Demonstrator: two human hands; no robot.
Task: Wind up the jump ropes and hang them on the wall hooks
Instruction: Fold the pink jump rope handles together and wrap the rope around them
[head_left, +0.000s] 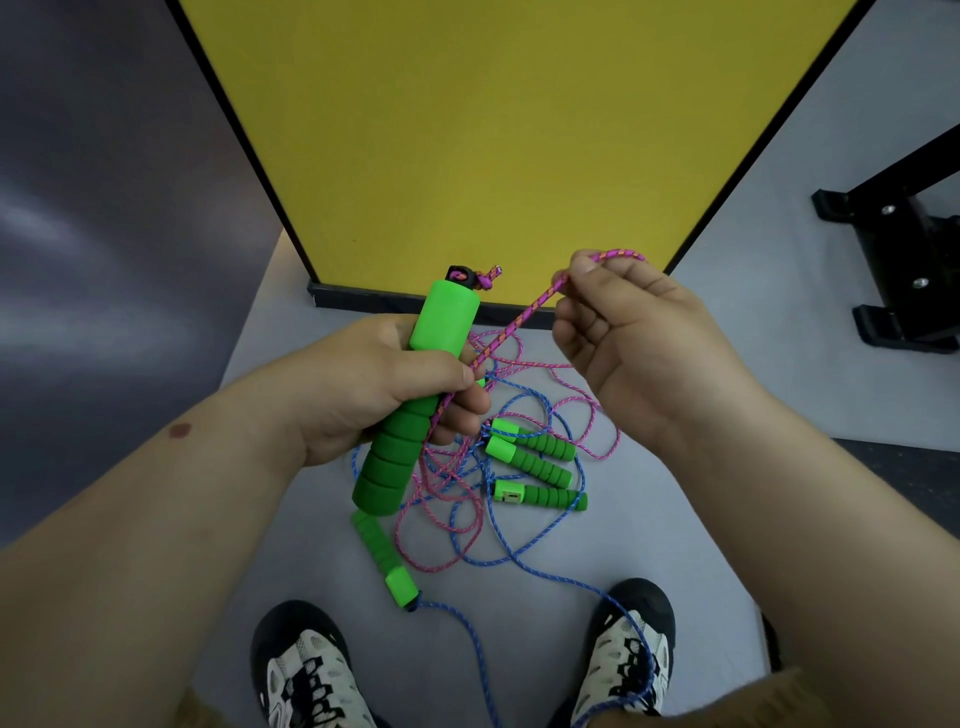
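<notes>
My left hand (363, 384) grips a green foam jump-rope handle (415, 400), held upright with its knotted pink cord end on top. My right hand (634, 332) pinches the pink cord (524, 312) a little to the right, and the cord runs taut between both hands. On the grey floor below lies a tangle of pink rope (587, 415) and blue rope (519, 551) with three green handles (535, 462) side by side and a fourth green handle (387, 561) nearer my feet. No wall hooks are in view.
A yellow panel with a black frame (493, 145) stands right ahead. A black metal stand base (904, 260) sits on the floor at the right. My two shoes (306, 670) are at the bottom, and the blue rope crosses the right shoe (631, 639).
</notes>
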